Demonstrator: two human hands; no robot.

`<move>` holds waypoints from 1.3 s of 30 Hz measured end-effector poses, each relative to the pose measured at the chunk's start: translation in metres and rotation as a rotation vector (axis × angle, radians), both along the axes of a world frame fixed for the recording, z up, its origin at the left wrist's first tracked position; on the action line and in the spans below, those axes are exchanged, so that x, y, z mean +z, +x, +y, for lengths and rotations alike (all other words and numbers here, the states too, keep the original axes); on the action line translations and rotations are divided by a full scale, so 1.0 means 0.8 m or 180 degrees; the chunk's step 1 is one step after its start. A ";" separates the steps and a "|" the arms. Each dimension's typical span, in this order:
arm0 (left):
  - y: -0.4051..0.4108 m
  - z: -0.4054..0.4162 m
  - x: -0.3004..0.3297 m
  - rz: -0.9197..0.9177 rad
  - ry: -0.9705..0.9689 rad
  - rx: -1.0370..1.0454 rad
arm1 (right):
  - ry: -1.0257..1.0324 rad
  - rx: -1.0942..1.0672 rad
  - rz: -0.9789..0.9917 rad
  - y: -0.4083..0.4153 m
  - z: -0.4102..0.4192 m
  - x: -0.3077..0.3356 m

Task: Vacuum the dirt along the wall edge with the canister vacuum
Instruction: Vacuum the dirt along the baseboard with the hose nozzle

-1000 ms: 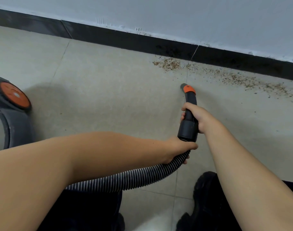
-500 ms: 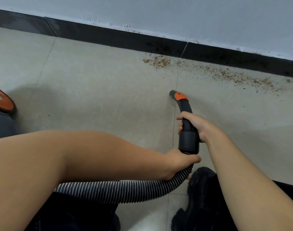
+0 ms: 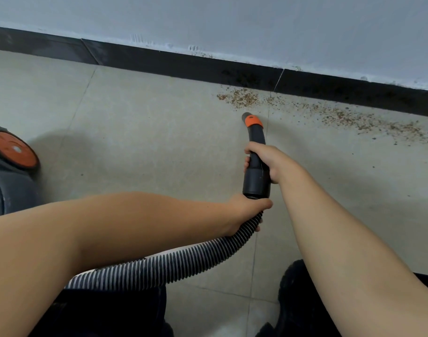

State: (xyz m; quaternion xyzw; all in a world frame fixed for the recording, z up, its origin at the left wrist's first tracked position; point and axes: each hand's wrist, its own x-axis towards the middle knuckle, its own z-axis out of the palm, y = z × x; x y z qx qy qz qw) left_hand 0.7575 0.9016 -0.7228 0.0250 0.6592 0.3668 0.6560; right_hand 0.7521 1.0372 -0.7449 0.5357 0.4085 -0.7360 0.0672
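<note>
The canister vacuum [image 3: 11, 171] sits on the floor [image 3: 135, 132] at the far left, only partly in view, with an orange wheel disc showing; its ribbed hose [image 3: 183, 261] curves across to a rigid black wand [image 3: 256, 166] that ends in an orange-collared nozzle [image 3: 250, 119]. The right hand [image 3: 266, 161] is wrapped around the wand's narrow grip section and the left hand [image 3: 244, 212] clasps the hose just behind the cuff, both closed on the tool. That looks the sensible hold: the wand is probably light, stiff plastic that steers well from the front hand, while the hose is soft and springy (likely to tug back toward the canister) and wants support. The nozzle is near the left end of the dirt [image 3: 329, 113], a loose band of brown crumbs along the dark baseboard [image 3: 183, 66], not yet touching it. The canister is the only container; its contents are hidden.
</note>
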 end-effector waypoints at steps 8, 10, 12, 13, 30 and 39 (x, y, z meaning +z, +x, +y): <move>-0.009 0.045 0.007 0.0103 0.0112 -0.0308 | 0.0291 -0.0871 -0.0077 0.023 0.056 -0.007; -0.008 0.054 0.011 0.0089 0.0136 -0.0137 | 0.0221 -0.0728 -0.0068 0.018 0.066 -0.001; -0.004 0.054 0.012 0.0040 0.0146 0.0049 | 0.0159 -0.0392 -0.0076 0.008 0.067 0.003; -0.001 0.051 0.012 -0.0001 0.0152 0.0146 | 0.0165 -0.0163 -0.0107 0.003 0.062 0.005; -0.032 0.034 0.011 0.0030 0.0057 0.0161 | 0.0212 -0.0015 -0.0122 -0.032 0.045 0.003; -0.035 0.037 0.008 -0.0017 0.0141 0.0618 | 0.0192 0.0264 -0.0093 -0.057 0.045 0.002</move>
